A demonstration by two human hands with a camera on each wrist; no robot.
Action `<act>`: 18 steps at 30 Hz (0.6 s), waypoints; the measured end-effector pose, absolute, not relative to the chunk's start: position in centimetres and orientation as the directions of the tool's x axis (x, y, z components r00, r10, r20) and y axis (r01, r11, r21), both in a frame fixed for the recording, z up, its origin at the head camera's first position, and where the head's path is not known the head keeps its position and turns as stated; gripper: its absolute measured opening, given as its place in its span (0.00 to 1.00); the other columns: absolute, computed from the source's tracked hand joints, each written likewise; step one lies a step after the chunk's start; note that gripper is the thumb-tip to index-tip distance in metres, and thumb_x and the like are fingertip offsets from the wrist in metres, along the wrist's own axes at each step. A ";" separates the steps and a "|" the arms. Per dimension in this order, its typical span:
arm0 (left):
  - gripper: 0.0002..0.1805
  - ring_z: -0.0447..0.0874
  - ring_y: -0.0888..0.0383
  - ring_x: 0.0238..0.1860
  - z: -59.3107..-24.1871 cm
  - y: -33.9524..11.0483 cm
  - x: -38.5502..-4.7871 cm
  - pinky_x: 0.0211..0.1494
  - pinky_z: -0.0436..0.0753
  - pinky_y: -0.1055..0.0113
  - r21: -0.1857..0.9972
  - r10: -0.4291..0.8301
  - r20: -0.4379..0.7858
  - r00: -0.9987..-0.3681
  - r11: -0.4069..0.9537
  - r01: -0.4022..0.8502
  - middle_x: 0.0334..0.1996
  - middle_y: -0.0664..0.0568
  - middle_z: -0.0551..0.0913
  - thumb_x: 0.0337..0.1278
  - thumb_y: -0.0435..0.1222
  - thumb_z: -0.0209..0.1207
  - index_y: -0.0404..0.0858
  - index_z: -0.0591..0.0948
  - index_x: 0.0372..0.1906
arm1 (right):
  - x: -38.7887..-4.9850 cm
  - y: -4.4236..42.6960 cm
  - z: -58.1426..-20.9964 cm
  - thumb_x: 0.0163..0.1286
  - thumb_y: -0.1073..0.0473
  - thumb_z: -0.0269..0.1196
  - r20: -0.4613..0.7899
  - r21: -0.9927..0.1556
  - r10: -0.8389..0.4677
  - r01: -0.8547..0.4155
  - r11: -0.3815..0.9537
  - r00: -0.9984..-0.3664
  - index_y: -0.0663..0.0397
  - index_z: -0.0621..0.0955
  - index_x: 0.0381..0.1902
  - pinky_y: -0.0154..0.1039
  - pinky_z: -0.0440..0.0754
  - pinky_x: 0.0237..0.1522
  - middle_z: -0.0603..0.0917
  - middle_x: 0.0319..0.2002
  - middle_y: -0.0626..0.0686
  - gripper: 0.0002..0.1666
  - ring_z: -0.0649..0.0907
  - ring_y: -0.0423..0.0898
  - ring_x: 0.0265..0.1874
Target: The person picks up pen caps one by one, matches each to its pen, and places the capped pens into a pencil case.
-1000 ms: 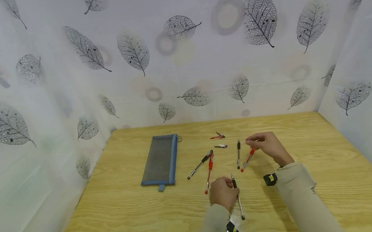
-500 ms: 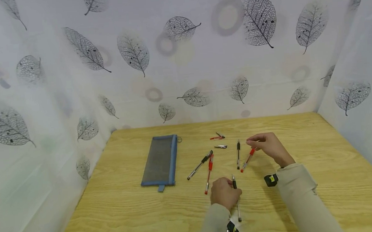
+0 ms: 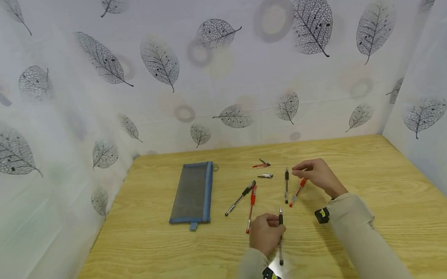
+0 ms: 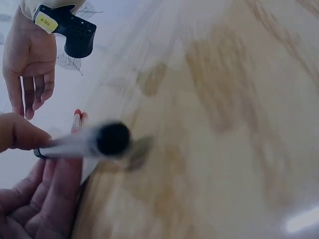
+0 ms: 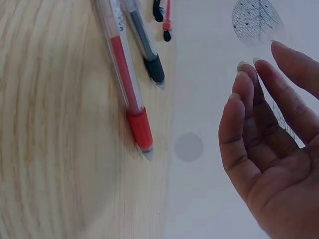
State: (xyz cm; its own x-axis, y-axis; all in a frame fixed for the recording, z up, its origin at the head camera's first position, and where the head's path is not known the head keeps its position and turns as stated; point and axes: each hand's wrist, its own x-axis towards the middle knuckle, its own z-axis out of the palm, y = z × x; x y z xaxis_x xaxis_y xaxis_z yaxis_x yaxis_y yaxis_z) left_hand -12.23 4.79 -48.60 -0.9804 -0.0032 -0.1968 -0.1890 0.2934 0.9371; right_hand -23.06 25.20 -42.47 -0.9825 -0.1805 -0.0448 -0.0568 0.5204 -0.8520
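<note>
In the head view my left hand [image 3: 265,235] pinches a clear-barrelled black gel pen [image 3: 281,253] between thumb and fingers, its bare tip pointing away from me. The left wrist view shows this pen's dark end [image 4: 113,139] blurred and close to the camera. My right hand [image 3: 319,176] hovers with relaxed fingers and holds nothing. Below it lies an uncapped red gel pen [image 5: 137,132], apart from the fingers. Beside that one lies an uncapped black gel pen [image 3: 286,187]. The right palm [image 5: 284,174] is visible in the right wrist view.
A capped black pen [image 3: 240,198] and a capped red pen [image 3: 252,206] lie left of centre. Farther left is a grey mesh pouch [image 3: 191,192] with blue edging. Small loose pieces, likely caps [image 3: 265,176], lie toward the back. A leaf-print curtain [image 3: 219,71] surrounds the table.
The left hand has shifted slightly left with the black pen, which now points more straight away. The right hand has moved slightly left above the red pen.
</note>
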 end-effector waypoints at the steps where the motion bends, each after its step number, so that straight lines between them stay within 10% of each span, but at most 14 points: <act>1: 0.06 0.78 0.63 0.23 -48.7 4.6 -12.2 0.25 0.80 0.69 0.948 0.003 -0.205 -0.979 0.248 -0.198 0.24 0.57 0.80 0.45 0.29 0.66 0.39 0.84 0.33 | -23.2 25.0 -42.6 0.70 0.52 0.62 -0.040 -0.848 -0.187 -0.066 0.526 -0.982 0.68 0.80 0.53 0.54 0.79 0.45 0.81 0.49 0.63 0.24 0.81 0.57 0.44; 18: 0.13 0.81 0.59 0.20 -49.0 3.4 -12.1 0.24 0.84 0.66 0.957 0.089 -0.288 -0.954 -0.008 -0.290 0.28 0.51 0.84 0.53 0.28 0.63 0.37 0.80 0.45 | -27.3 20.0 -43.5 0.67 0.65 0.62 -0.022 -0.674 -0.295 -0.204 0.710 -0.955 0.69 0.82 0.47 0.51 0.82 0.42 0.84 0.43 0.62 0.14 0.82 0.56 0.41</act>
